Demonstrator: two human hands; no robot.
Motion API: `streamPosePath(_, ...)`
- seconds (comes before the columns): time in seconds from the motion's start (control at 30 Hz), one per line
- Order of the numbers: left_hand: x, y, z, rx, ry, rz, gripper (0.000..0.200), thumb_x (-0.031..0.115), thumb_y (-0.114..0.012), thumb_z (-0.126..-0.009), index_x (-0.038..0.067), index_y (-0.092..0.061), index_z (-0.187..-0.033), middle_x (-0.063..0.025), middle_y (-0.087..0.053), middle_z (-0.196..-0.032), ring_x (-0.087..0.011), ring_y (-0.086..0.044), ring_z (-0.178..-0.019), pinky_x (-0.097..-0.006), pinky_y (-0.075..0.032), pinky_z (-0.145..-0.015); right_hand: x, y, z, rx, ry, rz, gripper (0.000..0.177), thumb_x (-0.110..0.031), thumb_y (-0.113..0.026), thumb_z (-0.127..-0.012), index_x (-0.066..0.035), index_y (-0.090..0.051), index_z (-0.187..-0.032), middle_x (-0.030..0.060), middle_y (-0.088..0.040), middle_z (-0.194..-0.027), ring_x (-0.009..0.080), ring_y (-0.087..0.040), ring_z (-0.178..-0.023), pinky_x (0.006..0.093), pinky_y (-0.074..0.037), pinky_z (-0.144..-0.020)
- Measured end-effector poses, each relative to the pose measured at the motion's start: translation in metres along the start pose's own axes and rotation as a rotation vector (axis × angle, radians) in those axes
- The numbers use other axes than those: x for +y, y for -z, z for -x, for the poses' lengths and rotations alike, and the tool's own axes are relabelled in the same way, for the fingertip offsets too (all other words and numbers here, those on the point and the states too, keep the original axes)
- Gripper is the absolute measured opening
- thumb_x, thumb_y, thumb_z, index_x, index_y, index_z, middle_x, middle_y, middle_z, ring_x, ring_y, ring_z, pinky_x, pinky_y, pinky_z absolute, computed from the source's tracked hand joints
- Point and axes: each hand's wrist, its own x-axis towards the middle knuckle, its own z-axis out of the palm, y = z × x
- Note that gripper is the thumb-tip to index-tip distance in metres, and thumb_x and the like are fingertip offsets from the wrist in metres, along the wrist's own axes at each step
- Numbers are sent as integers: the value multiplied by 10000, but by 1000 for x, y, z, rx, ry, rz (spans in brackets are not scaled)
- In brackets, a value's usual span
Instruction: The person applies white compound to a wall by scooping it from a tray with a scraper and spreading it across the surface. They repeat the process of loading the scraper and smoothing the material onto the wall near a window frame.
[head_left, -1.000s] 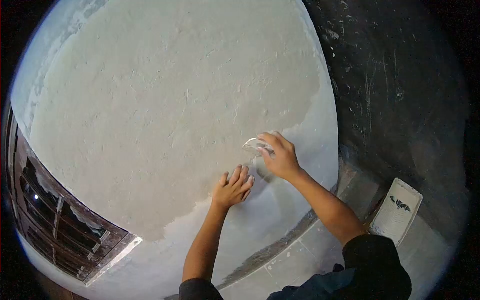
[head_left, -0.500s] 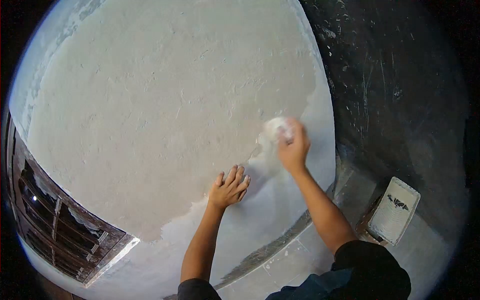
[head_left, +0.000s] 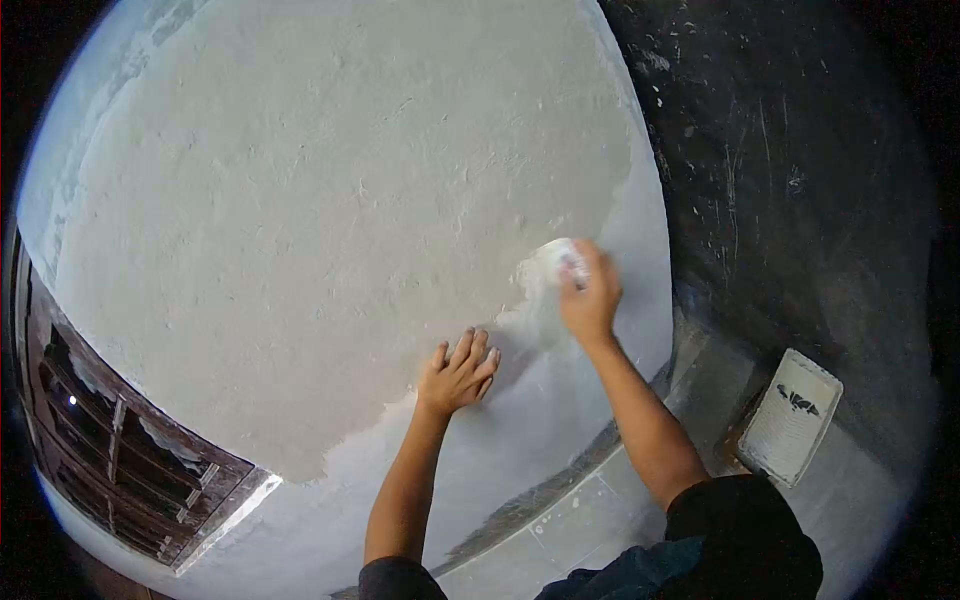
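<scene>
My left hand [head_left: 459, 375] lies on the wall with its fingers spread, at the border between the beige area [head_left: 330, 220] and the whiter area [head_left: 520, 420]. Farther right and higher up, my right hand [head_left: 592, 290] is closed on a small white object [head_left: 562, 262], held against the wall at that same uneven border. Motion blurs this object, and I cannot make out what it is.
A rectangular tray [head_left: 793, 420] with white material and a dark patch inside stands at the lower right. A dark wall [head_left: 780, 180] rises on the right. At the lower left is a barred wooden window [head_left: 115, 430]. Grey floor [head_left: 570, 520] shows along the bottom.
My right hand and the white object have shifted very slightly, and the object is less blurred at its left edge. My left hand stays in the same place.
</scene>
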Motion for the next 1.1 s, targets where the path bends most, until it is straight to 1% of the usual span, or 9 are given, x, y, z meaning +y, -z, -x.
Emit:
streamPosePath(0.1, 2, 0, 3, 4, -11, 8, 288, 379, -510, -828, 257, -486, -1089, -17, -552, -1244, -165, -499, -1153, -409, -326, -896, -8, 5, -5, 275, -165, 108, 368, -24, -656, -744, -54, -562, -1099, 166, -601, -949, 351, -594, -820, 416, -488, -712)
streamPosePath(0.17, 3, -3, 5, 17, -20, 16, 286, 381, -509, -829, 256, -489, -1086, -20, -554, -1244, -170, -498, -1155, -410, -320, -907, -37, -12, 8, -71, 116, -194, 358, -34, -657, -754, -53, -563, -1099, 165, -604, -963, 360, -592, -830, 417, -485, -717)
streamPosePath(0.23, 1, -5, 5, 29, -5, 8, 292, 383, -504, -832, 253, -488, -1092, -23, -547, -1257, -175, -488, -1171, -415, -317, -910, -30, -8, 5, -278, -8, -171, 389, 3, -651, -755, -43, -542, -1125, 156, -608, -997, 349, -592, -925, 392, -483, -770)
streamPosePath(0.3, 4, -2, 3, -6, -10, 10, 292, 384, -503, -833, 251, -490, -1092, -26, -545, -1263, -175, -489, -1173, -418, -315, -914, 0, 0, -8, 181, -153, 171, 394, -31, -674, -747, -39, -545, -1118, 156, -610, -990, 348, -595, -913, 396, -483, -757)
streamPosePath(0.5, 0, -3, 8, 12, -16, 24, 297, 384, -509, -830, 241, -493, -1090, -35, -546, -1262, -175, -493, -1169, -422, -310, -917, -35, -15, 6, -39, 50, -185, 364, -36, -634, -753, -26, -553, -1108, 177, -610, -1025, 361, -591, -938, 425, -473, -823)
streamPosePath(0.7, 6, 0, 8, -18, -33, 32, 305, 380, -511, -820, 246, -490, -1094, -35, -550, -1253, -180, -495, -1169, -427, -322, -916, 0, -3, -1, 300, -267, -136, 328, -43, -632, -770, -15, -550, -1086, 178, -609, -1003, 359, -597, -921, 420, -476, -807)
streamPosePath(0.83, -1, -6, 5, 11, -21, 38, 313, 374, -520, -808, 247, -490, -1093, -28, -549, -1250, -178, -494, -1167, -429, -331, -910, -39, -21, 3, -112, 20, -183, 332, -61, -636, -778, -29, -548, -1096, 186, -599, -1019, 372, -591, -914, 421, -475, -802)
streamPosePath(0.9, 0, -5, 5, -5, -16, 26, 315, 380, -515, -813, 249, -490, -1098, -25, -545, -1257, -177, -492, -1170, -428, -340, -903, -9, -13, -5, 177, -234, 19, 385, -45, -658, -757, -34, -535, -1122, 193, -578, -1090, 386, -583, -977, 423, -469, -841)
streamPosePath(1.1, -3, -2, 8, -3, -23, 48, 326, 365, -561, -780, 242, -525, -1080, -31, -536, -1266, -194, -494, -1182, -464, -399, -859, -18, -26, 24, 8, -197, -212, 383, -22, -633, -768, -24, -530, -1136, 189, -588, -1078, 367, -578, -994, 411, -463, -856)
